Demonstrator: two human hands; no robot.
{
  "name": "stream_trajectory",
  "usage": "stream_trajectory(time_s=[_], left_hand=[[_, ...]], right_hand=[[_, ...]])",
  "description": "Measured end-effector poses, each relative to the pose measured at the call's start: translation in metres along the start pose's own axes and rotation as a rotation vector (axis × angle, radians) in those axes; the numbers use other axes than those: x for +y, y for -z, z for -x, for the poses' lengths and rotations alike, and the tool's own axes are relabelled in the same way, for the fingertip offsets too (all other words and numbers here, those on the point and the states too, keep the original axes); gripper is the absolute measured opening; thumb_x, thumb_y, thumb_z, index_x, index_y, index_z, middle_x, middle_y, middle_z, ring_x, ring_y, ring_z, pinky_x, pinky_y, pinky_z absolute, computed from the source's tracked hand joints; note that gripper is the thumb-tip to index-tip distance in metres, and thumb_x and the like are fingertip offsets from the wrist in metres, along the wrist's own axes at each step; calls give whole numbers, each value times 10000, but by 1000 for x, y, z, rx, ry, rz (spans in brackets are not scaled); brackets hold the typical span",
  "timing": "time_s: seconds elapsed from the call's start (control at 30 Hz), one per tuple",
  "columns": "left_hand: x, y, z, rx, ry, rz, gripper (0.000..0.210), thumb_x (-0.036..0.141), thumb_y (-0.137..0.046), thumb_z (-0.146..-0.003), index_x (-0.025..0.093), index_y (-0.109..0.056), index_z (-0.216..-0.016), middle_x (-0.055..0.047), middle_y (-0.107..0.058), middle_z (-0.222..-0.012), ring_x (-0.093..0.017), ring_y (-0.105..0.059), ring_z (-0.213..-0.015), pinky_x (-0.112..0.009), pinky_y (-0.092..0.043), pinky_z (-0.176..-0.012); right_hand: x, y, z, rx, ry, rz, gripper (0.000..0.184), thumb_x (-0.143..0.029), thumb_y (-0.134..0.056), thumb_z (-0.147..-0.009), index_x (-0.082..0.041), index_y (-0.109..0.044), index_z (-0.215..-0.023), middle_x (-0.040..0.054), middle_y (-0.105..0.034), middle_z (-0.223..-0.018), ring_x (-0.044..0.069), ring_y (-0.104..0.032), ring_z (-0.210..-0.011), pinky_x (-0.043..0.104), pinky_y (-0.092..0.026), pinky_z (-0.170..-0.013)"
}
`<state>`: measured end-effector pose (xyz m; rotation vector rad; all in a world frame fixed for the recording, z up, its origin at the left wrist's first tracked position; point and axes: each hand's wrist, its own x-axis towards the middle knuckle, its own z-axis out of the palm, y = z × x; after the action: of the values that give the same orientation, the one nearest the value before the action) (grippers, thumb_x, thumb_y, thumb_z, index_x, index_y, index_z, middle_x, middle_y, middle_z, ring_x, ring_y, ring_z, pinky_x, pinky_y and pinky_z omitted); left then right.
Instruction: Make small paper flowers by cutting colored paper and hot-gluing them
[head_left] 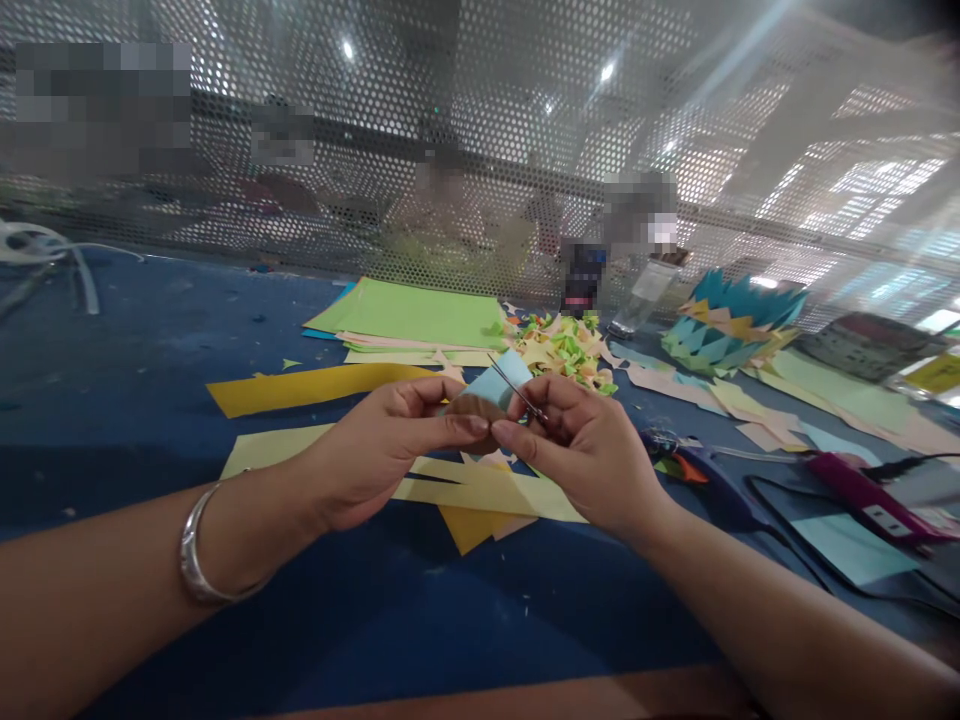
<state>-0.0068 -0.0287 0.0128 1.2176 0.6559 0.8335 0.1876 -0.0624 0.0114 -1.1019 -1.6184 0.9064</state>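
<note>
My left hand [401,440] is closed, pinching a small piece of paper between thumb and fingers. The paper [477,408] looks brownish on its near part, with a light blue part [514,366] sticking up behind. Thumb and forefinger of my right hand [581,440] grip the same paper at its right edge. Slim pointed metal scissors [511,380] are also held in my right hand, blades pointing up and left; their handles are mostly hidden by the fingers. Below both hands lie pale yellow paper strips [517,492] and a darker yellow piece [469,527].
Green sheets [427,312] are stacked behind my hands, beside a heap of small paper cuttings [566,350]. A yellow strip [315,385] lies left. Rightward are a paper crown [731,325], a glue gun [724,485], a purple power strip [870,500] and cables. A perforated metal screen [480,130] stands behind.
</note>
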Motion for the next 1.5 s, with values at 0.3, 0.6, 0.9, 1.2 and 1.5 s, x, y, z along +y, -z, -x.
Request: stream_trajectory(time_s=[0.3, 0.6, 0.9, 1.2, 1.5], left_hand=[[-2, 7, -5, 103, -132, -112, 220, 279, -756, -840, 206, -613, -989, -12, -743, -905, -141, -676, -818, -249, -476, -700], [-2, 8, -4, 88, -183, -76, 227, 256, -728, -877, 218, -598, -1059, 2, -743, -971, -131, -663, -887, -249, -484, -763], [-4, 9, -5, 48, -174, -45, 259, 256, -771, -837, 219, -570, -996, 21, -736, -909, -128, -664, -851, -252, -493, -746], [-2, 6, -2, 8, -141, -92, 192, 261, -747, -848, 191, -610, -963, 1, -716, -898, -129, -654, -871, -254, -479, -768], [0, 6, -2, 25, -147, -173, 122, 281, -729, -854, 181, -663, -877, -11, -707, -859, -131, -629, -812, -241, -447, -711]], right_hand=[[12, 10, -2, -60, -6, -32, 380, -561, -596, -947, -191, -582, -863, -86, -313, -573, 61, -234, -494, 255, -151, -451], [10, 9, -3, -96, -38, 55, 402, -581, -583, -946, -195, -563, -836, -85, -323, -561, 57, -231, -489, 241, -147, -443], [9, 12, -2, -106, 12, 91, 385, -550, -583, -956, -183, -647, -861, -80, -286, -577, 66, -247, -494, 238, -191, -433], [7, 12, -2, -125, 22, 84, 388, -524, -573, -971, -180, -599, -794, -97, -267, -542, 60, -219, -475, 243, -190, -435], [8, 14, -2, -111, 53, 182, 411, -530, -558, -974, -182, -596, -759, -85, -305, -540, 67, -247, -483, 249, -226, -454]])
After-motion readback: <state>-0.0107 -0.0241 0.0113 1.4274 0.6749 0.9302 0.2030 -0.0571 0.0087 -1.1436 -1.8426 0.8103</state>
